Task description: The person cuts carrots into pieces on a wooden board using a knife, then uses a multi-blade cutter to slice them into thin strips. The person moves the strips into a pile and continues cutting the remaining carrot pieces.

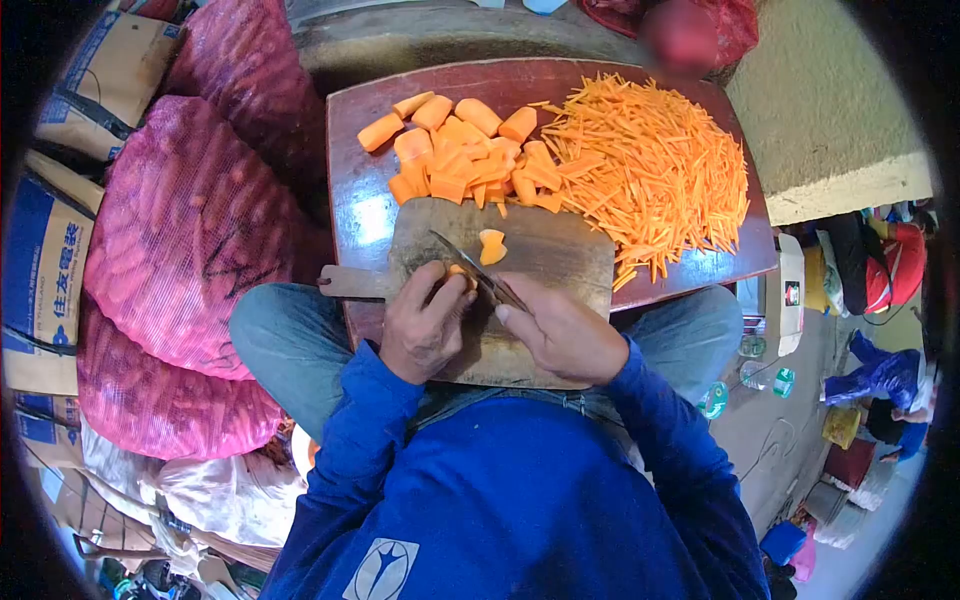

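My right hand (562, 330) is wrapped round the handle of a knife (462, 256), whose blade slants up and left over a wooden cutting board (560, 250). Beside the blade, my left hand (428, 318) pinches a small piece of carrot (457, 272), mostly hidden by the fingers. A loose carrot slice (492, 246) lies on the board just above the knife. Beyond the board are carrot chunks (478, 117) and flat carrot slices (462, 160), with a large heap of thin carrot strips (650, 160) to their right.
The board rests on a dark red table (355, 180) over my crossed legs. Pink mesh sacks (180, 240) and cardboard boxes (40, 250) stand at the left. Plastic bottles (753, 375) lie on the floor at the right, and a person in blue (885, 380) is farther off.
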The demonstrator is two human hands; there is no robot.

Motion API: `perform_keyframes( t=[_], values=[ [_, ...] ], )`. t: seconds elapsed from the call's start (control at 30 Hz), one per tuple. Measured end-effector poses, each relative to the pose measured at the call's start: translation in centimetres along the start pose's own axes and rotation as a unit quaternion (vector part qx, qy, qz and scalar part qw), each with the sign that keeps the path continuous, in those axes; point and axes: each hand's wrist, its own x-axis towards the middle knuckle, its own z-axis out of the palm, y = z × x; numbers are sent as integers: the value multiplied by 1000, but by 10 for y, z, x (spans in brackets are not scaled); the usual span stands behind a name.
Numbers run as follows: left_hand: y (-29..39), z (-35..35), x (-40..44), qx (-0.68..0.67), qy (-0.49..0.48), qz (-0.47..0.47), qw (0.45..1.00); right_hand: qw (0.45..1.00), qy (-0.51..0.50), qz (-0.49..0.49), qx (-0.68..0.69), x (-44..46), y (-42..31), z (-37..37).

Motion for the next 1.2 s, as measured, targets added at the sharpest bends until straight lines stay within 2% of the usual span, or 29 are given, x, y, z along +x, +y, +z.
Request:
perform_keyframes(
  t=[0.17,0.37,0.6,0.7,0.8,0.87,1.03,1.2],
  values=[
    [-1,0,-1,11,4,-8,1000,996,-27,68,54,-11,-25,-15],
    [-8,-1,-3,0,-6,8,1000,998,-16,52,20,-39,-57,-32],
    [-6,-4,0,10,0,20,1000,996,-50,72,-4,-28,-44,-15],
    [-4,-3,1,13,1,33,999,998,-24,46,-33,-12,-30,-1],
    [0,1,-2,18,21,8,1000,990,-71,86,-85,-1,-19,6],
    [2,-1,-3,2,24,-1,1000,999,-6,29,-17,-5,-8,8],
    [-1,-4,-3,-23,30,-28,999,998,-29,48,27,-22,-40,-18],
    [-11,-3,-7,-18,-1,5,1000,998,-35,56,9,-35,-50,-23]
  ],
)
